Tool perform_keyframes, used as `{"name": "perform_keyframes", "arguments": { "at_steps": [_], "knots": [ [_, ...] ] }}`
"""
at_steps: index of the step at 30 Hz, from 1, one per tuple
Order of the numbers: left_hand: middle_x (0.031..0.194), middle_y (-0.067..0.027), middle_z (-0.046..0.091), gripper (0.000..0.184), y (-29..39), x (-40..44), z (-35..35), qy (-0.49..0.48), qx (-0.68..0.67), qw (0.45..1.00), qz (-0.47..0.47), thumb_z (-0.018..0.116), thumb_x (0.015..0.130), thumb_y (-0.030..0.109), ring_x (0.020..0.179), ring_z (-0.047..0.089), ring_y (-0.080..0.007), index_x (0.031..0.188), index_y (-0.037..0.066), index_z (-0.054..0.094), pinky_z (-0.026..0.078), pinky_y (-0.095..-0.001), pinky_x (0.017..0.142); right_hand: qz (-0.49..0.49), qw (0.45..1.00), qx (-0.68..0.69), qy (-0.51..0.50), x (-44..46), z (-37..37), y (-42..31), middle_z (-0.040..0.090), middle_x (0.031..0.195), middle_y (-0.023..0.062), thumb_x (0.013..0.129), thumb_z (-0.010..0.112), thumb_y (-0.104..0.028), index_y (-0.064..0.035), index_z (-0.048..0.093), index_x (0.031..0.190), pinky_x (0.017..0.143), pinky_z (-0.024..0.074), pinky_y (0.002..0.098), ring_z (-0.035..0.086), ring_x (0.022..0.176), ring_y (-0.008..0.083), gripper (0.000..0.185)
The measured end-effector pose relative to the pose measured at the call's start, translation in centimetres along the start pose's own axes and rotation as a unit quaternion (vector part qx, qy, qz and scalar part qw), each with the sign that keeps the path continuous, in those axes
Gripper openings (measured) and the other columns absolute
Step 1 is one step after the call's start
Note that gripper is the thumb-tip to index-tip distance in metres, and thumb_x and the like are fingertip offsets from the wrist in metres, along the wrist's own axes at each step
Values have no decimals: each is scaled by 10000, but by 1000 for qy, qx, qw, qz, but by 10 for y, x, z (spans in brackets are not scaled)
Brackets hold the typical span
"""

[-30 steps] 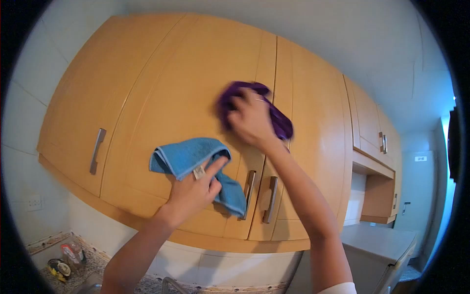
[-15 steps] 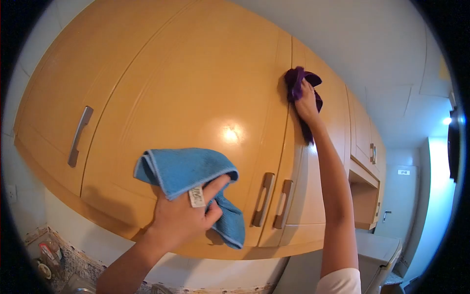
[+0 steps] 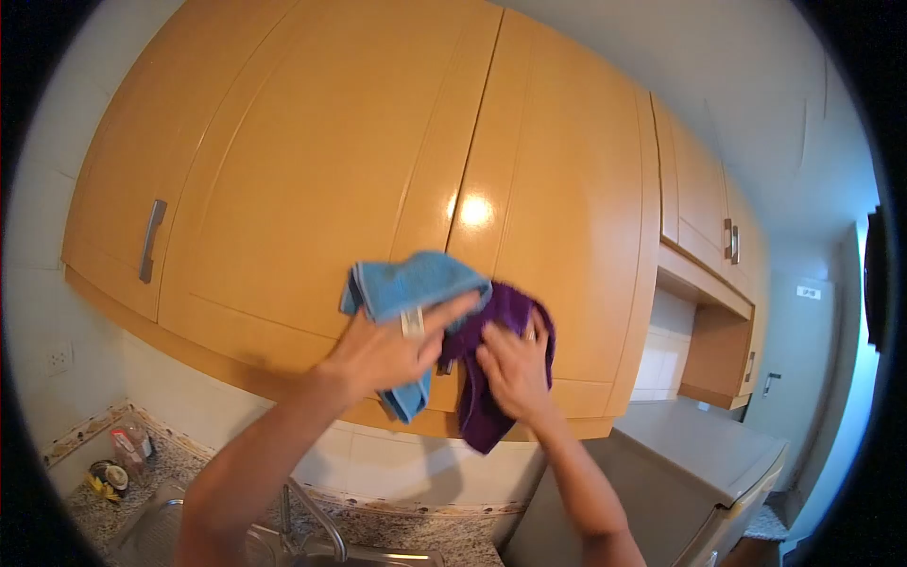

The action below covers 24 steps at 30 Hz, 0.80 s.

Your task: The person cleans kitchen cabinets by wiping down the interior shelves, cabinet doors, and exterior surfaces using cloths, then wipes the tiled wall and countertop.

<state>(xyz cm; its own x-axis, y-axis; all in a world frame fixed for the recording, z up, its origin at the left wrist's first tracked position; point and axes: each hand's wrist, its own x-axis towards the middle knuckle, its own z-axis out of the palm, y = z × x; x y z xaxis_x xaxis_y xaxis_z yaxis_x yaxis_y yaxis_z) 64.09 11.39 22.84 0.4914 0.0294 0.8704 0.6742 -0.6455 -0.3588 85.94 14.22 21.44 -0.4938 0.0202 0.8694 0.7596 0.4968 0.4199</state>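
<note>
My left hand (image 3: 387, 354) grips a blue cloth (image 3: 411, 283) with a white tag, held near the lower part of the wooden cabinet doors (image 3: 312, 189). Close beside it on the right, my right hand (image 3: 515, 364) holds a purple cloth (image 3: 487, 411) by its bunched upper part, the rest hanging down. The two cloths meet or overlap in front of the seam between two doors. Both cloths cover most of the handles there; only a small piece of one shows. Whether each cloth presses on the wood is hard to tell.
At the far left door is a metal handle (image 3: 152, 241). Below are a sink (image 3: 156, 529) with a faucet (image 3: 316, 520), a granite counter (image 3: 472, 534) and a few jars (image 3: 130, 444) in the corner. A grey fridge (image 3: 699, 444) stands at the lower right.
My right hand has come down and left with the purple cloth, from high on the cabinet to beside my left hand. The camera view has shifted, showing more of the sink and fridge.
</note>
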Motion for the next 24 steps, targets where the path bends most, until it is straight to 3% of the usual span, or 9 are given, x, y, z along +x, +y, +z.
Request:
{"name": "perform_keyframes", "arguments": {
  "at_steps": [2,7,12,14,16,19,21,23,24],
  "knots": [
    [1328,-191,412,516,-16,20,-1,60,-59,990,-111,506,801,99,1156,456,-385,1306,176,431,378,-432,977,-7,988,-149,35,45,-11,17,467,1304,125,854,498,-341,-143,570,1148,1059,150,554,446,1145,383,361],
    [1326,-220,399,540,-26,58,-8,112,-6,985,-130,497,762,35,1190,415,-391,1289,139,438,357,-419,993,29,965,-150,212,139,-18,86,421,1345,135,833,496,-295,-128,509,1231,1028,184,569,294,1275,387,432],
    [1339,-251,368,583,2,24,14,134,-44,975,-169,475,717,-63,1221,367,-418,1270,120,446,329,-404,1010,41,987,-11,153,53,-2,16,493,1229,137,734,587,-169,-51,561,1112,959,259,532,374,1166,380,397],
    [1346,-238,359,569,9,7,18,134,-20,977,-162,495,726,-40,1180,403,-417,1269,124,437,371,-427,961,23,990,-112,80,-11,13,-20,503,1221,107,724,632,-209,-117,623,1023,886,309,553,396,1133,362,313],
    [1373,-226,316,560,12,1,23,133,16,978,-163,509,723,-44,1128,440,-427,1252,127,441,412,-457,906,-36,996,-29,77,-61,25,-23,585,1068,35,722,652,-209,-187,636,1007,848,335,521,455,1069,312,287],
    [1384,-220,299,552,13,6,24,130,26,979,-156,500,713,-69,1116,442,-436,1232,113,452,418,-455,893,45,993,-100,-32,-62,-29,24,605,1035,33,757,601,-302,-160,613,1024,903,311,525,499,1032,310,303],
    [1389,-213,290,548,17,7,26,136,13,980,-148,491,706,-94,1105,445,-443,1215,107,462,420,-452,884,168,965,-182,91,-60,-39,101,616,1001,60,785,539,-307,-158,606,1026,937,281,555,512,1027,331,291],
    [1397,-225,272,621,20,9,29,128,-2,970,-204,469,689,-136,1212,351,-447,1239,151,458,403,-426,935,149,874,-356,294,-44,-41,179,632,933,93,801,505,-281,-145,614,957,924,283,597,564,931,351,233],
    [1397,-225,272,621,21,10,30,131,-2,971,-200,469,689,-136,1212,351,-447,1239,151,458,403,-426,935,211,881,-369,207,-33,-37,213,637,879,105,814,486,-274,-138,617,903,909,288,617,581,876,352,208]
  ]
}}
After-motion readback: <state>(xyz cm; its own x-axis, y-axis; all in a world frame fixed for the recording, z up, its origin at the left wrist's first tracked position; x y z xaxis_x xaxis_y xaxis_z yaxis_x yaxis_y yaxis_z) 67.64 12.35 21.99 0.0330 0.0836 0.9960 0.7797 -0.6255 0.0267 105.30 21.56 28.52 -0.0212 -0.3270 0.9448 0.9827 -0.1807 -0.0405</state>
